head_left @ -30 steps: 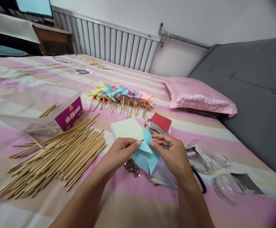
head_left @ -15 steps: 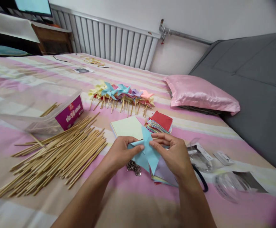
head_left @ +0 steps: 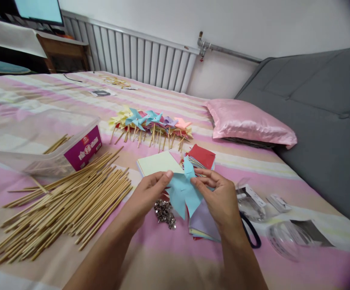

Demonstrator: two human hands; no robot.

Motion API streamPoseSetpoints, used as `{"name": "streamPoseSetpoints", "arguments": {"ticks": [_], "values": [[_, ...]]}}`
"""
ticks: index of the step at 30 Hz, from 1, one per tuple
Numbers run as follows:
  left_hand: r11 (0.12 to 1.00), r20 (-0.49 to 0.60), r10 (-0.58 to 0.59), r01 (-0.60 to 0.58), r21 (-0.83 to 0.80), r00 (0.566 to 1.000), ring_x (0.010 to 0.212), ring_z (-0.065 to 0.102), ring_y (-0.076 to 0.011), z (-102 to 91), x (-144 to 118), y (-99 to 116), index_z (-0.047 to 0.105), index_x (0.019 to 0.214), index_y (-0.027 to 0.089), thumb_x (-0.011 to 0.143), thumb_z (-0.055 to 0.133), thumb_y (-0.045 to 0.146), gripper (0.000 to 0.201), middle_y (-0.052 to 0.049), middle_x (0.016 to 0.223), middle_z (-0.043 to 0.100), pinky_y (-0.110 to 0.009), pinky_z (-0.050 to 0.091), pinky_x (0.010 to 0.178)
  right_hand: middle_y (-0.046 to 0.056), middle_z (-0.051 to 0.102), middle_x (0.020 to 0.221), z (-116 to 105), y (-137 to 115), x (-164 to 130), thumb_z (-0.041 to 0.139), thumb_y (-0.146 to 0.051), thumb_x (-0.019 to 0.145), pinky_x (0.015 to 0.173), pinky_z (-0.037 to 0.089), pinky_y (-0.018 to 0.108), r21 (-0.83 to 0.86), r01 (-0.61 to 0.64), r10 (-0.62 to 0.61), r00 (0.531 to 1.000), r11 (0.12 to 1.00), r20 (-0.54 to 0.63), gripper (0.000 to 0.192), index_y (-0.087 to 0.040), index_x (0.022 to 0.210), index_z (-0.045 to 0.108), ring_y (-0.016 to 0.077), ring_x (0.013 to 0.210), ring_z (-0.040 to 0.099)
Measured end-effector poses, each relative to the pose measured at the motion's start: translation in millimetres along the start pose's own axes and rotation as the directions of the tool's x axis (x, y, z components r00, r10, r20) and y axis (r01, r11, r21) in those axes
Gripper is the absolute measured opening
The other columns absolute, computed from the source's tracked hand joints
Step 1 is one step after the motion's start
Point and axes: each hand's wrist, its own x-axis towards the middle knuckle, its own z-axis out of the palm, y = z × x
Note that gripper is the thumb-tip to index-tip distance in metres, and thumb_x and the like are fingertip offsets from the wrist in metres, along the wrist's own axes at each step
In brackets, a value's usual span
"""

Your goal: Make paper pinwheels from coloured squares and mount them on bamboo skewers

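Left hand slid to blue paper top edge; flap folded inward.

This is a bedroom in a home, used for paper craft. A wide bed with a pink striped sheet has a padded grey headboard and a pink satin pillow (lying flat near it). A white radiator runs along the wall, with a screen on a desk nearby

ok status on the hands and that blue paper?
Left hand and right hand both pinching the light blue folded paper piece. Held above the pile of silver pins and the stack of coloured paper squares. Nothing blocking.
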Motion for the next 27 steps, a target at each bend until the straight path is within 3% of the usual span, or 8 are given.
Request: {"name": "streamPoseSetpoints", "arguments": {"ticks": [5,10,16,27], "values": [[0.950,0.028,-0.047,0.053,-0.308,0.999,0.069,0.063,-0.0175,-0.9,1,2,0.065,0.093,0.014,0.072,0.060,0.060,0.051,-0.008,0.076,0.069,-0.029,0.048,0.070,0.009,0.074,0.087,10,5,0,0.073,-0.040,0.070,0.071,0.055,0.035,0.236,0.007,0.032,0.986,0.972,-0.162,0.050,-0.015,0.112,0.061,0.0233,0.079,0.069],[0.959,-0.006,0.029,-0.029,-0.282,1.000,0.078,0.065,-0.0195,8.8,1,-3,0.066,0.094,0.013,0.063,0.076,0.041,0.043,-0.008,0.086,0.071,-0.028,0.048,0.072,0.008,0.073,0.086,20,6,-5,0.071,-0.041,0.072,0.076,0.054,0.037,0.205,-0.006,0.034,0.990,0.979,-0.135,0.050,-0.017,0.115,0.058,0.0238,0.083,0.069],[0.944,-0.160,-0.054,-0.002,-0.331,0.986,0.049,0.057,-0.0134,9.8,4,-11,0.068,0.077,0.013,0.062,0.076,0.040,0.032,-0.003,0.064,0.068,-0.027,0.048,0.056,0.007,0.074,0.081,25,-1,-12,0.070,-0.041,0.073,0.074,0.053,0.035,0.120,-0.004,0.017,0.994,0.993,-0.107,0.048,-0.016,0.113,0.059,0.0224,0.076,0.069],[0.940,-0.086,-0.046,0.014,-0.340,0.995,0.060,0.062,-0.0142,12.3,2,-8,0.071,0.076,0.012,0.060,0.078,0.034,0.028,-0.005,0.069,0.071,-0.024,0.049,0.061,0.003,0.072,0.073,24,0,-11,0.070,-0.039,0.072,0.068,0.052,0.029,0.100,0.000,0.016,0.987,0.995,-0.161,0.041,-0.017,0.106,0.062,0.0193,0.072,0.068]]}}
